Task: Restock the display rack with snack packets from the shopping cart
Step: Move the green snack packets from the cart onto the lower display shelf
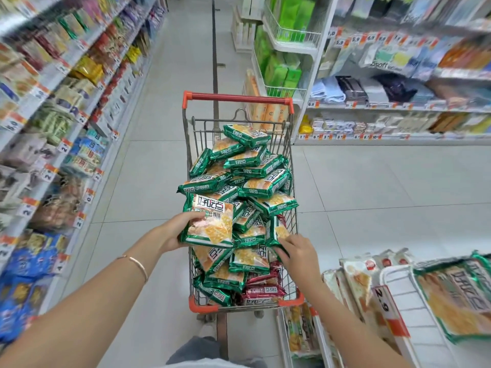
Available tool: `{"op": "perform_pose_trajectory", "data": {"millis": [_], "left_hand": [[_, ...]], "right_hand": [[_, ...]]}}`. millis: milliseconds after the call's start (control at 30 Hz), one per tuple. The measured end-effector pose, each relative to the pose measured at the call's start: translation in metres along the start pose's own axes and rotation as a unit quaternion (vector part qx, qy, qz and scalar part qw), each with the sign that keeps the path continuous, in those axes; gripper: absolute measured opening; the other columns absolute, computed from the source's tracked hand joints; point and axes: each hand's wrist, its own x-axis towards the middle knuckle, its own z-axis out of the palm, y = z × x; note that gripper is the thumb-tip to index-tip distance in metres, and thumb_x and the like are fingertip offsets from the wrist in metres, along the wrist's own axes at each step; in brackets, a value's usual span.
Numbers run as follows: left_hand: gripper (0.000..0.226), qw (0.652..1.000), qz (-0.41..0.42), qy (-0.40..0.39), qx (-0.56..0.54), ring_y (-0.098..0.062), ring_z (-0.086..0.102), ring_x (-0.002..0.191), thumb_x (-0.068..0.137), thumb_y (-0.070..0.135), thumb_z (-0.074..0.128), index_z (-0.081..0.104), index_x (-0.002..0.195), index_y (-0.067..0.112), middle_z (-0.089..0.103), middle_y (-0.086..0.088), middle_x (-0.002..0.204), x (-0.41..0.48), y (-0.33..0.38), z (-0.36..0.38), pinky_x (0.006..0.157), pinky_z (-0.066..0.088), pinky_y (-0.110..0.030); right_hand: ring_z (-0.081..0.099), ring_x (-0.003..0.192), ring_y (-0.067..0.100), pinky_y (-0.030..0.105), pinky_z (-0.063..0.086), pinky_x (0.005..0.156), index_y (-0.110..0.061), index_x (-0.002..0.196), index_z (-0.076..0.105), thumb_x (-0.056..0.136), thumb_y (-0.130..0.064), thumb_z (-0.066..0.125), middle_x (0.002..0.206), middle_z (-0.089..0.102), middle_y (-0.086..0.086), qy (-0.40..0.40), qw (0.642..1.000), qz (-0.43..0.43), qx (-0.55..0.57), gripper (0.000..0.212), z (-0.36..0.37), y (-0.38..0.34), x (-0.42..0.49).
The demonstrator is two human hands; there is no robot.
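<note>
A wire shopping cart (239,97) with a red handle stands in the aisle ahead of me, piled with several green snack packets (255,160) and a few dark red ones (263,290) near its front. My left hand (178,231) grips one green packet (210,221) by its left edge, lifted just above the pile. My right hand (297,252) reaches into the cart's right side and pinches another green packet (277,231). The white display rack (398,290) is at the lower right, holding a green packet (457,296) and several pale ones (356,282).
Long snack shelves (61,134) line the left of the aisle. A shelf unit with towels and tissues (385,83) and a wire-basket end rack of green boxes (287,49) stand at the right. Grey tiled floor (148,155) lies around the cart.
</note>
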Motion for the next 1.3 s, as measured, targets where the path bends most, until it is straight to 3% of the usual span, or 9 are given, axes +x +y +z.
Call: {"op": "perform_pose_trajectory", "data": {"millis": [300, 433, 667, 900, 1000, 1067, 1133, 1200, 1300], "left_hand": [[0.023, 0.999, -0.019, -0.025, -0.017, -0.024, 0.069, 0.082, 0.094, 0.033, 0.063, 0.062, 0.099, 0.011, 0.075, -0.009, 0.087, 0.001, 0.004, 0.024, 0.084, 0.054, -0.038], [0.053, 0.997, -0.026, -0.029, -0.059, -0.028, 0.073, 0.076, 0.091, 0.060, 0.056, 0.064, 0.086, 0.008, 0.075, -0.015, 0.087, -0.008, 0.010, 0.037, 0.069, 0.061, -0.036], [0.097, 0.998, -0.033, -0.057, -0.006, -0.035, 0.069, 0.106, 0.055, 0.087, 0.057, 0.056, 0.116, 0.011, 0.071, -0.022, 0.114, -0.016, 0.003, 0.041, 0.088, 0.057, -0.045], [0.070, 0.991, 0.012, -0.085, -0.102, -0.036, 0.068, 0.103, 0.065, 0.045, 0.081, 0.060, 0.121, 0.008, 0.071, -0.022, 0.114, -0.026, 0.005, 0.069, 0.079, 0.059, -0.046], [0.095, 0.990, 0.027, -0.079, -0.116, -0.037, 0.069, 0.103, 0.042, 0.040, 0.097, 0.058, 0.123, 0.009, 0.071, -0.022, 0.115, -0.021, 0.004, 0.074, 0.079, 0.059, -0.047], [0.104, 0.989, 0.028, -0.097, -0.107, -0.038, 0.067, 0.107, 0.036, 0.038, 0.099, 0.057, 0.126, 0.009, 0.070, -0.022, 0.118, -0.018, 0.006, 0.079, 0.085, 0.057, -0.049], [0.097, 0.989, 0.024, -0.119, -0.084, -0.038, 0.066, 0.108, 0.042, 0.037, 0.097, 0.057, 0.125, 0.008, 0.069, -0.022, 0.119, -0.015, 0.011, 0.090, 0.088, 0.056, -0.049], [0.103, 0.990, 0.024, -0.133, -0.037, -0.038, 0.066, 0.110, 0.040, 0.039, 0.097, 0.055, 0.130, 0.010, 0.069, -0.021, 0.120, -0.009, 0.019, 0.101, 0.085, 0.057, -0.049], [0.098, 0.982, 0.031, -0.177, 0.062, -0.039, 0.064, 0.112, 0.043, 0.036, 0.097, 0.054, 0.129, 0.013, 0.066, -0.020, 0.124, -0.004, 0.036, 0.118, 0.086, 0.057, -0.050]], "right_hand": [[0.061, 0.086, 0.020, 0.030, 0.049, 0.075, -0.005, 0.107, 0.073, 0.087, -0.003, 0.071, 0.098, 0.072, 0.006, 0.146, 0.971, -0.189, 0.007, 0.020, -0.049, -0.035, 0.024], [0.061, 0.098, 0.022, 0.039, 0.050, 0.094, -0.008, 0.119, 0.070, 0.084, 0.007, 0.070, 0.121, 0.070, 0.005, 0.108, 0.948, -0.299, 0.005, 0.038, -0.049, -0.037, 0.029], [0.064, 0.115, 0.022, 0.044, 0.047, 0.106, -0.006, 0.129, 0.064, 0.090, 0.003, 0.065, 0.134, 0.063, 0.006, 0.009, 0.923, -0.385, 0.000, 0.040, -0.064, -0.005, 0.040], [0.059, 0.124, 0.027, 0.046, 0.044, 0.109, -0.002, 0.128, 0.064, 0.098, 0.006, 0.044, 0.137, 0.059, 0.012, 0.027, 0.941, -0.337, 0.020, 0.037, -0.084, -0.001, 0.043], [0.043, 0.136, 0.024, 0.043, 0.034, 0.115, -0.014, 0.132, 0.063, 0.095, -0.014, 0.041, 0.150, 0.046, 0.007, 0.017, 0.986, -0.057, 0.155, 0.043, -0.098, -0.017, 0.039], [0.024, 0.147, 0.019, 0.043, 0.021, 0.119, -0.025, 0.148, 0.044, 0.095, -0.046, 0.045, 0.161, 0.027, 0.000, -0.035, 0.940, 0.225, 0.256, 0.056, -0.105, -0.028, 0.046], [0.027, 0.146, 0.025, 0.050, 0.026, 0.117, -0.025, 0.154, 0.028, 0.081, -0.072, 0.054, 0.161, 0.026, 0.004, -0.143, 0.818, 0.413, 0.374, 0.090, -0.108, -0.028, 0.056], [0.056, 0.123, 0.028, 0.050, 0.042, 0.106, -0.017, 0.133, 0.053, 0.083, -0.069, 0.057, 0.136, 0.058, 0.011, -0.234, 0.663, 0.485, 0.521, 0.071, -0.111, -0.021, 0.063], [0.072, 0.078, 0.020, 0.037, 0.055, 0.086, -0.012, 0.099, 0.066, 0.093, -0.048, 0.059, 0.089, 0.076, 0.005, -0.217, 0.592, 0.512, 0.583, 0.037, -0.111, -0.013, 0.062]]}}
